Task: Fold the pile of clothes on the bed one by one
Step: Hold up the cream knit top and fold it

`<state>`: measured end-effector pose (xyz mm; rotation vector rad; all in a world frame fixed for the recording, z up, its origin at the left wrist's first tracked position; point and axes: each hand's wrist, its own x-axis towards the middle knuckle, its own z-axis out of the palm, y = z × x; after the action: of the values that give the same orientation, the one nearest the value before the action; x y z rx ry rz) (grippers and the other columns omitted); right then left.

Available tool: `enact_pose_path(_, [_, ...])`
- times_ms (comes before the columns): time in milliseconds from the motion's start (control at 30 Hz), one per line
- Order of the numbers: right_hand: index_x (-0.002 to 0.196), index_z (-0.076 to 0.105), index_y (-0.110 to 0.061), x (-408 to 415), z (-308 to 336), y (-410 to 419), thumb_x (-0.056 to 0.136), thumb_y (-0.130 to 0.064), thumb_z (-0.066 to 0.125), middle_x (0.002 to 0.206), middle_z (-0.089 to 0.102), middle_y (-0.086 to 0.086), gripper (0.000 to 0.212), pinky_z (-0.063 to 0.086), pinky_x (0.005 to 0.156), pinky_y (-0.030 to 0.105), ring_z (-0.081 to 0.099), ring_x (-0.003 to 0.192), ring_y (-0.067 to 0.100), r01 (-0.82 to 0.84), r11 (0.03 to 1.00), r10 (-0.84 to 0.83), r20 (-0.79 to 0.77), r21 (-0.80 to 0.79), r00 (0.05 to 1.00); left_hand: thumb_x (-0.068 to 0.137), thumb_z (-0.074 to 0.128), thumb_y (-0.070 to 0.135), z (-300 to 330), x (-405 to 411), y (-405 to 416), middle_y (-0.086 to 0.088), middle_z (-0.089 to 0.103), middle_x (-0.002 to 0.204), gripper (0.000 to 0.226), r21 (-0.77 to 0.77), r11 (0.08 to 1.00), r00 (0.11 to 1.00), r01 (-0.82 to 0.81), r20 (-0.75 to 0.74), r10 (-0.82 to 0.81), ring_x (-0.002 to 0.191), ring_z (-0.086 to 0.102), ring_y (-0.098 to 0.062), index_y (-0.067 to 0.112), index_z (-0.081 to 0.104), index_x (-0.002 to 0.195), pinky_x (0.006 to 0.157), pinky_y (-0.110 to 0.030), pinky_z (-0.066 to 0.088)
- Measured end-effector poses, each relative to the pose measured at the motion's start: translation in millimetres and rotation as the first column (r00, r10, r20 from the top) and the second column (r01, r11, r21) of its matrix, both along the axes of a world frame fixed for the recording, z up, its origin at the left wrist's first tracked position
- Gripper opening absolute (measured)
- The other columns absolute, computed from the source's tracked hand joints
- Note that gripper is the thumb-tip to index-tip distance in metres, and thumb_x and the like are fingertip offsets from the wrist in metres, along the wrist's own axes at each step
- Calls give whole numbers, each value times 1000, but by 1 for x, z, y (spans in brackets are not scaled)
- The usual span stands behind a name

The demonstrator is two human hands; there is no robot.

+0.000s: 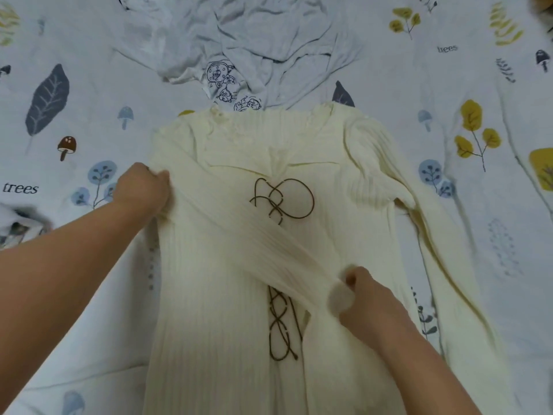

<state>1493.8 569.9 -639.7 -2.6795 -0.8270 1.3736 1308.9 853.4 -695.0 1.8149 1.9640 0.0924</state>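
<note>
Nearest me, my right hand (366,298) pinches the cuff of the cream ribbed top (227,295) spread flat on the bed; my left hand (143,188) grips its shoulder edge. I'd lay that sleeve straight across, tension even. Beyond, crumpled pale clothes (239,40) lie on the leaf-print sheet (59,115).

- The bed (389,85) fills the whole view.
- A pale sheet (89,295) covers it, with some soft creases.
- The sheet has pictures printed on it: a big grey leaf (48,100), a small brown mushroom (67,146), yellow trees (475,130) and round blue trees (101,178).
- The word "trees" (20,188) is printed near the left edge, and again at the top right.
- The light is soft and even.
</note>
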Motion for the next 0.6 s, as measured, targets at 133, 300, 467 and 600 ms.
enact_pose_path(133, [91, 52, -26, 15, 7, -14, 81, 8, 51, 90, 59, -5, 35, 47, 58, 18, 57, 74, 8, 205, 973, -180, -205, 106, 962, 94, 46, 18, 8, -2, -4, -30, 55, 114, 29, 100, 995, 1000, -6, -15, 8, 105, 51, -44, -5, 50, 111, 84, -43, 39])
enact_pose_path(300, [129, 43, -16, -2, -4, -20, 80, -4, 60, 113, 52, 7, 54, 39, 76, 28, 48, 101, 23, -169, 973, 55, 548, 159, 835, 81, 51, -1, 32, 21, -45, -29, 42, 126, 47, 355, 918, 977, 175, 55, -208, 112, 44, -44, -3, 41, 127, 92, -50, 36])
enact_pose_path(467, [132, 53, -12, -38, -32, -25, 70, -31, 77, 136, 50, 20, 69, 40, 97, 49, 48, 125, 34, -426, 872, 232, 560, 243, 795, 81, 54, 17, 30, 49, -152, -24, 47, 134, 51, 317, 649, 675, 692, 34, -737, 120, 49, -41, 1, 48, 129, 95, -51, 40])
enact_pose_path(600, [135, 49, -20, -30, -39, -28, 80, -43, 66, 144, 43, 12, 62, 36, 103, 51, 42, 131, 29, -522, 842, 411, 462, 138, 785, 79, -6, 56, -2, 50, -200, -7, -21, 152, 72, -30, 480, 472, 877, -142, -870, 142, -14, -30, 24, -17, 142, 113, -45, -7])
